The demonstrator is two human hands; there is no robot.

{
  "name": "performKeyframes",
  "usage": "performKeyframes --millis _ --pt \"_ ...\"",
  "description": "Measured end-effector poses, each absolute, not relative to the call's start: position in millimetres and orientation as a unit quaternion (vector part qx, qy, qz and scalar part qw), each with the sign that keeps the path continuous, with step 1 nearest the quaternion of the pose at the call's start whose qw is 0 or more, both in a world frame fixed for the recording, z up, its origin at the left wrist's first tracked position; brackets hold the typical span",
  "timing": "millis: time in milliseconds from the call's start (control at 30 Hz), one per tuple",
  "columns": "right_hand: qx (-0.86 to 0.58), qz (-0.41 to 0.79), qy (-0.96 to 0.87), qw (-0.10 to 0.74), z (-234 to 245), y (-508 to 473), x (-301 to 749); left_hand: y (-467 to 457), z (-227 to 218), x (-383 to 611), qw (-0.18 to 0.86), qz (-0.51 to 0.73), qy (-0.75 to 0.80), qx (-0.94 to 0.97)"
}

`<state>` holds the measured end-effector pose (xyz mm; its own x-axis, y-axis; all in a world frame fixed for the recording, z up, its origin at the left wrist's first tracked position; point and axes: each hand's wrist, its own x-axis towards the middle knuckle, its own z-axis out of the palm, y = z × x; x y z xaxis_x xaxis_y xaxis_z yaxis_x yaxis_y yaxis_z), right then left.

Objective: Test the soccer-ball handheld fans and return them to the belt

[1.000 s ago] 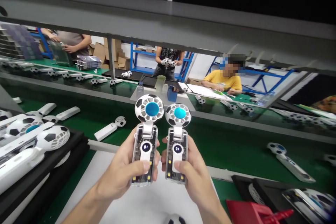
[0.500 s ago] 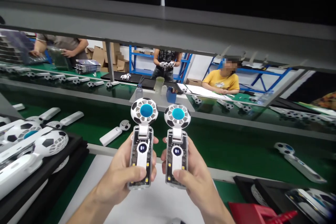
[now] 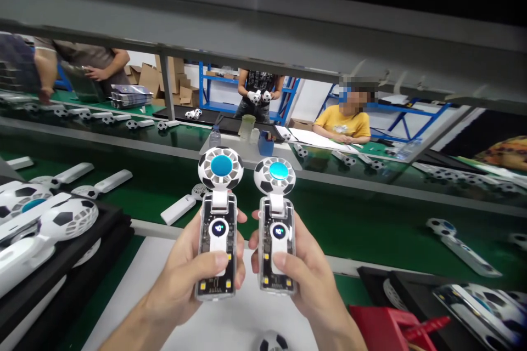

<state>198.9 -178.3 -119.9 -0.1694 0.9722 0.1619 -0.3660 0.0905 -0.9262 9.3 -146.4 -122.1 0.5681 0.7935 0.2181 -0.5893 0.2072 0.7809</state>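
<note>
My left hand [image 3: 181, 269] is closed around a handheld fan [image 3: 218, 230] with a soccer-ball head, a blue hub and a clear body over a circuit board. Its thumb lies on the white strip below the small round display. A matching handheld fan [image 3: 276, 236] is gripped in my right hand [image 3: 308, 263], thumb likewise on its strip. Both fans stand upright side by side, apart, their displays lit. Under my hands lies a white sheet [image 3: 135, 296], with part of another soccer-ball head [image 3: 272, 341] at its lower edge.
Fans lie stacked on black trays [image 3: 111, 230] at left, others on the green belt [image 3: 370, 219]. At right stand a red holder [image 3: 374, 329] and a black tray [image 3: 415, 296] with fans. Across the line, co-workers [image 3: 343, 120] sit or stand; a metal beam [image 3: 247, 27] crosses above.
Both displays read 01 before and now show a different reading with a green dot. The view has shifted slightly. At far left a co-worker's arm has moved down toward the row of fans.
</note>
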Motion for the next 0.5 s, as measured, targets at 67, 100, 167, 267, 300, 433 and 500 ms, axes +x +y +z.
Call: performKeyframes --millis 67,100,167,267,300,433,500 --pt "-0.325 0.597 -0.469 0.564 -117.8 -179.2 198.1 -146.7 -121.8 9.7 0.772 0.449 0.116 0.434" --pt "-0.329 0.596 -0.466 0.566 -117.0 -179.6 197.6 -146.7 -121.8 10.0 0.774 0.450 0.116 0.431" --pt "-0.333 0.589 -0.465 0.570 -116.2 -180.3 197.0 -146.5 -122.2 10.5 0.779 0.447 0.114 0.425" --pt "-0.338 0.583 -0.460 0.578 -116.3 -180.7 197.1 -146.2 -123.2 10.7 0.786 0.442 0.105 0.418" --pt "-0.340 0.583 -0.457 0.579 -116.3 -180.8 197.3 -146.1 -123.4 10.5 0.788 0.441 0.104 0.417" --pt "-0.342 0.582 -0.446 0.588 -115.0 -180.1 197.2 -145.6 -122.7 8.5 0.788 0.439 0.109 0.418" --pt "-0.333 0.579 -0.443 0.598 -114.2 -178.6 195.9 -145.3 -121.7 7.9 0.785 0.439 0.113 0.422"
